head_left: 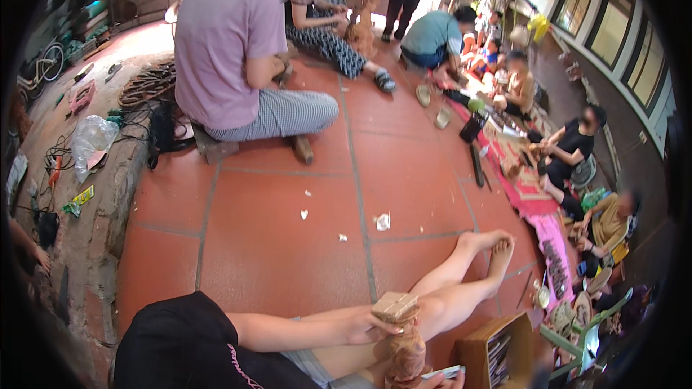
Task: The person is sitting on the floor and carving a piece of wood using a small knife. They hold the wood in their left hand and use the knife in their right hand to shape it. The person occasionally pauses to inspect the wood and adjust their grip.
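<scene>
A brown carved wooden figure [407, 353] stands roughly upright over my lap, a square block [395, 305] at its upper end. My left hand [366, 328] is closed around the part just below the block, the arm reaching in from a black sleeve. At the lower edge, my right hand [448, 380] is closed on a slim, pale, flat piece [443, 372] beside the figure's lower part. What that piece is does not show. My bare legs stretch out toward the right behind the figure.
A wooden box [472, 342] with several thin tools stands right of my legs. White scraps [382, 222] lie on the red tiles. A person in pink [227, 50] sits ahead; several others work along a pink cloth [553, 256]. A raised brick edge [108, 245] runs along the left.
</scene>
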Demonstrator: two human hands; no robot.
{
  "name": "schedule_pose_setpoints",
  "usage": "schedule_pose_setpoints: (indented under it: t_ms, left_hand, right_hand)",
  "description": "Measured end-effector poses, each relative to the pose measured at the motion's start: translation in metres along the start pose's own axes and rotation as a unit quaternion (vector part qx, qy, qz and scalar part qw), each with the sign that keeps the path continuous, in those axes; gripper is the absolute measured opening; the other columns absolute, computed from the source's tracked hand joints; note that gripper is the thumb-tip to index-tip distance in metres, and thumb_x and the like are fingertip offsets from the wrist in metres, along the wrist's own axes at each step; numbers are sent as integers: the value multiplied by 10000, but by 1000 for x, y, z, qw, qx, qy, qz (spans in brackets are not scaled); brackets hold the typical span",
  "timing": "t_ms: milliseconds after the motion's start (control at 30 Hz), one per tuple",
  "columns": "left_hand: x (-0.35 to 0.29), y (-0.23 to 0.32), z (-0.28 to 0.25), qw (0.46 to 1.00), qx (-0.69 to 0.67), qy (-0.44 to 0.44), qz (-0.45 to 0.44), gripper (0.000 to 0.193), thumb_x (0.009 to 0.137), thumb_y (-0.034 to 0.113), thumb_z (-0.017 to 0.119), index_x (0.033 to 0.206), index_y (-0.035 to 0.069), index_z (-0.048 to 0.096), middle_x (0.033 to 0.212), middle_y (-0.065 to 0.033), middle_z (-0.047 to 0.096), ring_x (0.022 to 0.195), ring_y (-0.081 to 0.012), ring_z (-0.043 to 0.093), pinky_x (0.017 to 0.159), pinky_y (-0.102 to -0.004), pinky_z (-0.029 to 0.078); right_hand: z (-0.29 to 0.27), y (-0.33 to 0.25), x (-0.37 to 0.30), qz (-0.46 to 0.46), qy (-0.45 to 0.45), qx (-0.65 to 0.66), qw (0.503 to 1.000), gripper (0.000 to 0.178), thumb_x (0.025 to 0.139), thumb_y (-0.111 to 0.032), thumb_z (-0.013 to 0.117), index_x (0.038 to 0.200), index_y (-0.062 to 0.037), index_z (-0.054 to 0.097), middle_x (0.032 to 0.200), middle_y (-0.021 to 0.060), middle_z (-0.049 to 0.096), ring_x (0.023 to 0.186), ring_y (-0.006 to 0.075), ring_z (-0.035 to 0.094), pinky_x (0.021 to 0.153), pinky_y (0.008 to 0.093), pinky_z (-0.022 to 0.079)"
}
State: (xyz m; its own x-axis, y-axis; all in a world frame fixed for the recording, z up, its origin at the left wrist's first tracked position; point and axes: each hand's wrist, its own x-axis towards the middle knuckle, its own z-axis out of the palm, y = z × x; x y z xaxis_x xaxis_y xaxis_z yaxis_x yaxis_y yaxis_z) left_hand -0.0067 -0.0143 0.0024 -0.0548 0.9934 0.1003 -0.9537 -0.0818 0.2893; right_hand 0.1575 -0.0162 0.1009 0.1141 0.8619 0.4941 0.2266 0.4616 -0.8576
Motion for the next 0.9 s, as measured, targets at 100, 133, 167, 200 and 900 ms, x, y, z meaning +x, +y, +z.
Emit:
schedule_pose_setpoints:
  t_ms: [100,133,167,200,900]
  left_hand:
    - [-1,-2,1,1000,-18,8,-15,462,846,-55,587,1292,4,483,1242,-94,588,1192,-184,524,1023,-306,401]
    - [-2,1,5,999,-25,18,-30,453,852,-52,581,1291,-2,482,1243,-97,586,1191,-184,524,1025,-303,399]
    - [-5,3,10,998,-36,25,-48,444,857,-50,575,1289,-9,481,1245,-100,585,1191,-185,524,1026,-300,398]
    - [-5,4,14,996,-47,31,-65,435,863,-48,569,1287,-16,480,1246,-103,583,1191,-185,524,1028,-297,397]
    - [-3,-7,-1,997,-40,10,-61,414,869,-64,543,1276,-39,470,1291,-131,552,1219,-187,504,1073,-298,367]
  right_hand:
    - [-13,10,5,-59,-196,-192,960,376,913,-65,587,1269,22,500,951,144,602,771,191,574,659,305,506]
    - [-15,5,6,-48,-242,-258,934,367,910,-65,589,1262,8,511,960,142,605,786,190,574,660,307,505]
    - [-17,13,5,-36,-231,-267,935,353,896,-115,609,1230,-20,551,977,150,641,841,235,606,741,343,491]
    - [-20,26,4,-24,-220,-275,936,341,881,-166,628,1199,-49,592,994,158,677,896,280,638,822,378,477]
    - [-32,0,-1,19,-240,-187,952,394,897,-180,610,1270,-67,550,893,156,678,810,273,655,716,386,509]
